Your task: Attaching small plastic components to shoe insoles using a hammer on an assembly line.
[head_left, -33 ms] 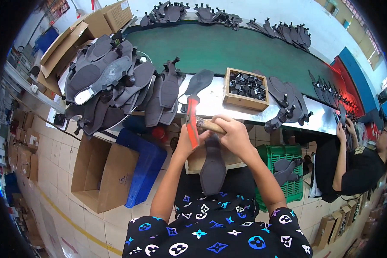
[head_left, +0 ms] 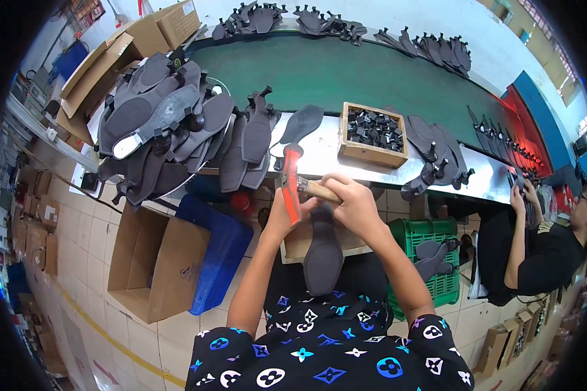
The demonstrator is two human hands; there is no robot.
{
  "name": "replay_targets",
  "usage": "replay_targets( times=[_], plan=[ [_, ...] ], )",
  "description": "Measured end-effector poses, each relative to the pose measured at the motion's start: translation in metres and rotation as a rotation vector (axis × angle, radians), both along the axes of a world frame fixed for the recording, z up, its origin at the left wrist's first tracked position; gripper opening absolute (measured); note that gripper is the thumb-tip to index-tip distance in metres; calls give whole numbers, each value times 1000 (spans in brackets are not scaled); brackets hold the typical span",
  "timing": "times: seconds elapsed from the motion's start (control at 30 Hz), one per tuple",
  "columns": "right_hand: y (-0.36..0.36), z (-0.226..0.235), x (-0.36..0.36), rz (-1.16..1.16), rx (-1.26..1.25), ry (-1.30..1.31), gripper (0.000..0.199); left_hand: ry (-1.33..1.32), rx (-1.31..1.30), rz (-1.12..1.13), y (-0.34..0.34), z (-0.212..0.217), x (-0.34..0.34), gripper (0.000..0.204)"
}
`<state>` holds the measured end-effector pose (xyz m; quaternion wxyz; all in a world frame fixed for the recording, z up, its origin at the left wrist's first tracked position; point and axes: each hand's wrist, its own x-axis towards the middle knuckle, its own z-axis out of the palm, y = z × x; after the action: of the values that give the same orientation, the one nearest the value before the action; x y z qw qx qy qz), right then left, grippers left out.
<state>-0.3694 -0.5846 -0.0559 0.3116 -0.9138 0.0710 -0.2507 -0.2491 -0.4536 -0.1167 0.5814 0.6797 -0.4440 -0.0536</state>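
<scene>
Nothing at the person's hands has visibly moved since the earlier frame, so the work stands at the same point. The right hand [head_left: 357, 203] grips the orange-headed hammer [head_left: 316, 189]; the left hand [head_left: 282, 214], partly hidden behind it, has a grip I cannot tell. The dark sole [head_left: 323, 264] lies over a wooden board [head_left: 296, 249] at the lap, its long axis running away from the body, broad end nearest.

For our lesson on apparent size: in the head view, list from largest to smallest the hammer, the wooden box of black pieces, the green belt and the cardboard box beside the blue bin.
1. Green belt
2. Cardboard box
3. Wooden box
4. Hammer, handle partly covered
</scene>
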Motion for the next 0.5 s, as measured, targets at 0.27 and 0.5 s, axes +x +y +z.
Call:
replay_targets(
  times=[0.27,0.5],
  plan=[
    [-2,-6,-11,-57,40,64,21,106,44,-56,-5,-18,11,27],
    [39,44,-79,-136,293,-101,38,403,0,-177,-2,-1,3,28]
  ],
)
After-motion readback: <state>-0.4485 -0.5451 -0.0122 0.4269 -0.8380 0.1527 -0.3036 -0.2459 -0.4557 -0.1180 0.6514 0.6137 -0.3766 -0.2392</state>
